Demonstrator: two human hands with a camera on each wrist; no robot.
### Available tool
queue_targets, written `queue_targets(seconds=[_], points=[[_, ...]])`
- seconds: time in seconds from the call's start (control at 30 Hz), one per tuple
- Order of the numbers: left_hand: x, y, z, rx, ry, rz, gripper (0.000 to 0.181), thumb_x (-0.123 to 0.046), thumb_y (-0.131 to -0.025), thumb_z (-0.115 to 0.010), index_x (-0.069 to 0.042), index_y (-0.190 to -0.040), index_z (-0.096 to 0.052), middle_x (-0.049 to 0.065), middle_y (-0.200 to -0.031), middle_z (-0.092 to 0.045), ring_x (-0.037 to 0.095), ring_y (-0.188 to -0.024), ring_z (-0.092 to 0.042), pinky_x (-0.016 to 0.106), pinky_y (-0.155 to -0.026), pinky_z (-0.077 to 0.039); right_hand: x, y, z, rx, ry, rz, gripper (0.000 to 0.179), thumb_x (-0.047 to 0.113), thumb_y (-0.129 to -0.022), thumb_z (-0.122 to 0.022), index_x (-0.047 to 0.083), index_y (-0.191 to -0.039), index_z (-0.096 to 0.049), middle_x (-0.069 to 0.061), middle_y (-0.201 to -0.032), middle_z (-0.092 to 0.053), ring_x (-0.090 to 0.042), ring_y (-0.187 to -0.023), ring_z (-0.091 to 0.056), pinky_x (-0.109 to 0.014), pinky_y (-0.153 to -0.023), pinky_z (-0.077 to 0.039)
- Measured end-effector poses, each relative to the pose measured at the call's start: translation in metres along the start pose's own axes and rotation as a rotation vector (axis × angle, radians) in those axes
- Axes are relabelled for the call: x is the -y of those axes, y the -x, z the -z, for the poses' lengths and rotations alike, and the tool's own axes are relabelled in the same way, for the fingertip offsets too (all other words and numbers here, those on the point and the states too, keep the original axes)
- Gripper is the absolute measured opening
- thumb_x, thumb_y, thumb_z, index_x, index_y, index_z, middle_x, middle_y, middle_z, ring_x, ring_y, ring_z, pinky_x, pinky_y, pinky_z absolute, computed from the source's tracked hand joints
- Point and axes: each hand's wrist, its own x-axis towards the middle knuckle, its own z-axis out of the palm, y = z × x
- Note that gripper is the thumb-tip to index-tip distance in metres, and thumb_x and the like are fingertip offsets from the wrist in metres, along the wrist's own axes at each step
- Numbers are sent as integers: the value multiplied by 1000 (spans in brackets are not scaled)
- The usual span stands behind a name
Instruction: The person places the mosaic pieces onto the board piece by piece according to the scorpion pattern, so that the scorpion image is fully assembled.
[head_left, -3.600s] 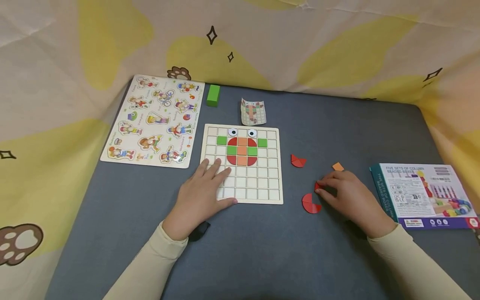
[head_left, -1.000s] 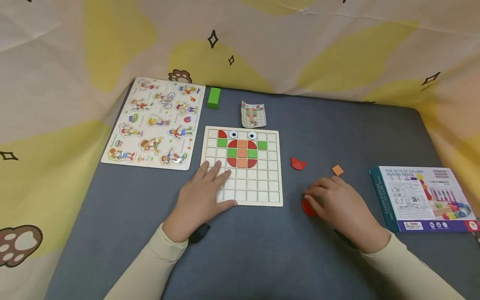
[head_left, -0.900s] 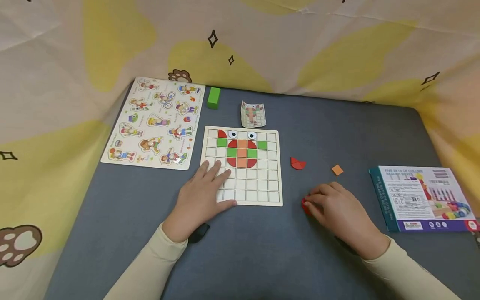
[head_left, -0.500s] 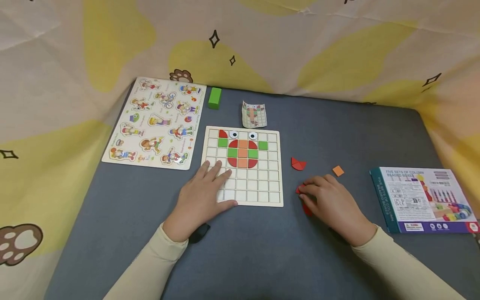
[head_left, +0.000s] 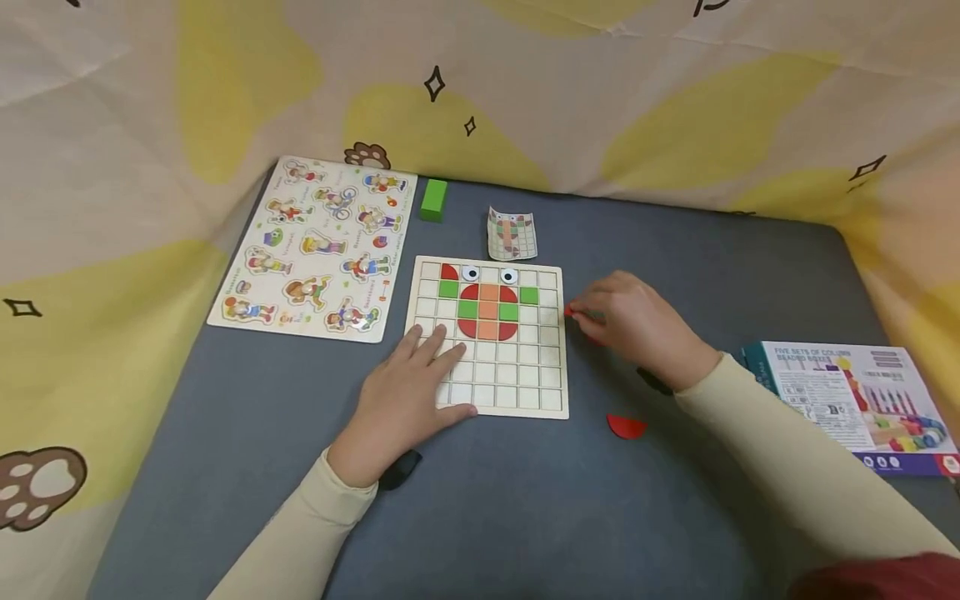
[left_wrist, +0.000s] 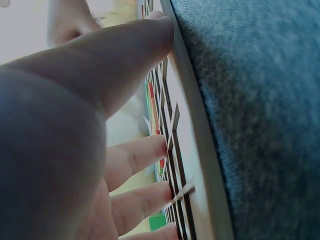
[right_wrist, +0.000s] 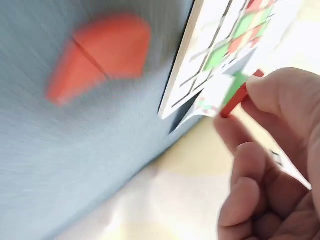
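My left hand [head_left: 401,392] lies spread over the lower left of a white gridded board [head_left: 551,392], thumb along its front edge. Colored tiles fill part of the grid: red quarter-rounds [head_left: 468,331], green squares [head_left: 528,296], orange squares [head_left: 487,310] and two round eye tiles [head_left: 470,273]. Just right of the board, my right hand [head_left: 630,321] pinches a small red tile [right_wrist: 242,95] between thumb and fingertips, above the table. Under that hand lie joined red tiles [right_wrist: 112,47], mostly hidden in the head view. A red half-round pair [head_left: 626,427] rests nearer the front.
Behind the board stands a small curled pattern card [head_left: 512,236] beside a green block [head_left: 433,200]. A picture puzzle board [head_left: 315,250] lies at the back left. A printed box [head_left: 862,408] sits on the right, partly behind the right sleeve. Patterned cloth [head_left: 570,108] borders the table.
A red tile has appeared in the board's top row. My right hand has taken a red tile from the front cluster and carried it up and left toward the board. My left hand stays.
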Motion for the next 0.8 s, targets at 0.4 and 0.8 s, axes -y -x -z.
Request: queue_targets(seconds=[0.4, 0.8], points=[[-2, 0, -2, 11, 8, -4, 86, -61, -86, -82, -18, -156, -56, 12, -169, -37, 40, -157, -26, 59, -109, -47, -16, -75, -28, 81, 50, 67, 15, 6, -95, -77, 5, -108, -84, -10, -103, -79, -30, -92, -65, -42, -85, -54], [1, 0, 1, 6, -5, 2, 86, -61, -87, -82, -17, -156, -56, 14, -168, -38, 41, -157, -26, 58, -109, -47, -8, -65, -30, 96, 92, -6, 31, 11, -93, -82, 6, -124, -80, -15, -116, -74, -35, -103, -62, -45, -89, -53]])
